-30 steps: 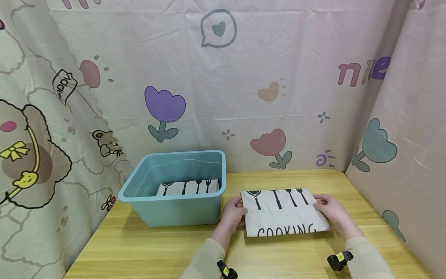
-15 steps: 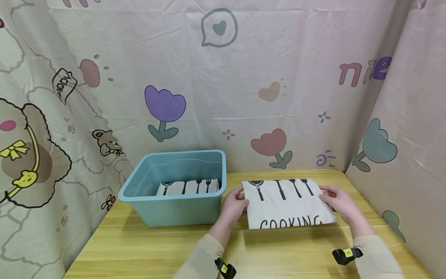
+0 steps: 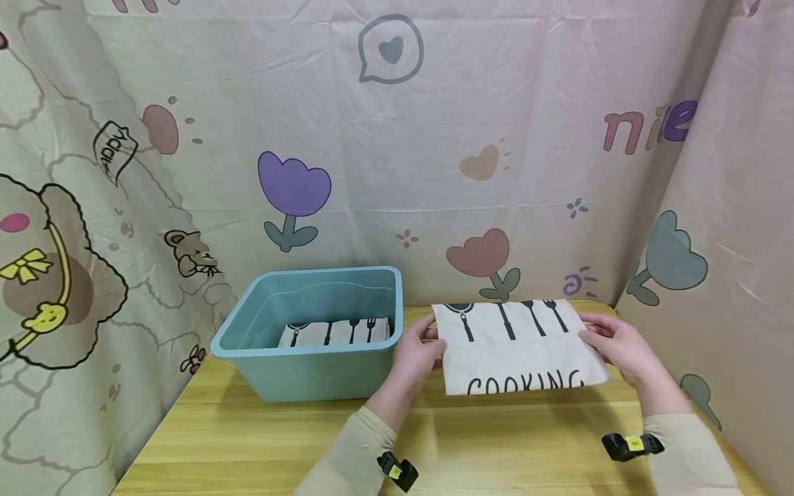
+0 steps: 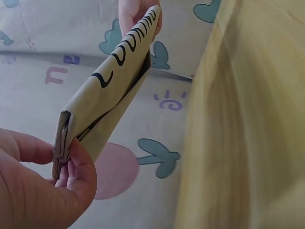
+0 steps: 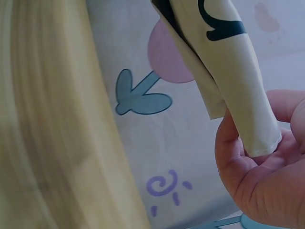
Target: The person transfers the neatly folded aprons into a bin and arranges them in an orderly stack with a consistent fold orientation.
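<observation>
A folded white kitchen cloth [image 3: 517,351], printed with black utensils and the word COOKING, is held above the table between my two hands. My left hand [image 3: 417,351] pinches its left edge; the left wrist view shows the thumb and fingers of the left hand [image 4: 52,181] around the folded layers. On the opposite edge, my right hand [image 3: 617,344] grips the cloth, and in the right wrist view the right hand [image 5: 262,176] has its fingers curled about that end. Inside the blue plastic bin [image 3: 310,375] lies another cloth [image 3: 338,333] with the same utensil print, partly hidden by the front wall.
The bin stands on the wooden table [image 3: 248,448], close to the left of my left hand. A printed fabric curtain [image 3: 384,138] hangs behind the table and along both sides. Each sleeve carries a small black wrist device [image 3: 397,470].
Both hands have raised the folded cloth off the table, moving it up and slightly right in the head view. The bin and the cloth inside it stay put.
</observation>
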Motion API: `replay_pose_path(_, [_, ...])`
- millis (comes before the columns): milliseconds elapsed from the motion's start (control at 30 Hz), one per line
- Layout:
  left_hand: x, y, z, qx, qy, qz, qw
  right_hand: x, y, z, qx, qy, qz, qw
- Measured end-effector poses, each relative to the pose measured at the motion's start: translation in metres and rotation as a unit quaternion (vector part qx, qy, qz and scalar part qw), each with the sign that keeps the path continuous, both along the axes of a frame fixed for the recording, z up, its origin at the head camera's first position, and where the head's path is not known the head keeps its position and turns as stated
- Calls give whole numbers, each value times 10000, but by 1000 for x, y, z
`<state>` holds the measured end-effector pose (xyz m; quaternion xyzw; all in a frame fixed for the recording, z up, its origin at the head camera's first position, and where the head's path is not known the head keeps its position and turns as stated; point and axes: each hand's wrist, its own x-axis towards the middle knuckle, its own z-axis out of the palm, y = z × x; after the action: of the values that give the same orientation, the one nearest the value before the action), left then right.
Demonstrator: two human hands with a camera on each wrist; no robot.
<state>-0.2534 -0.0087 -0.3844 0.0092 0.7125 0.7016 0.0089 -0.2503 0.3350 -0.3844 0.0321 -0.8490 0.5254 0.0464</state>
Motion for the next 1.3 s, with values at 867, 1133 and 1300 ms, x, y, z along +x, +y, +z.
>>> replay_pose_path(867, [3, -49, 77, -103, 736, -190, 9971, -6, -33, 59, -125, 518, 288, 9982])
replay_pose_path(1133, [-1, -74, 88, -206, 798, 131, 9965, -11, -58, 70, -321, 650, 451, 9963])
replay_pose_path(1300, [-3, -91, 93, -264, 839, 315, 9956, -14, -76, 75, -611, 754, 530, 9939])
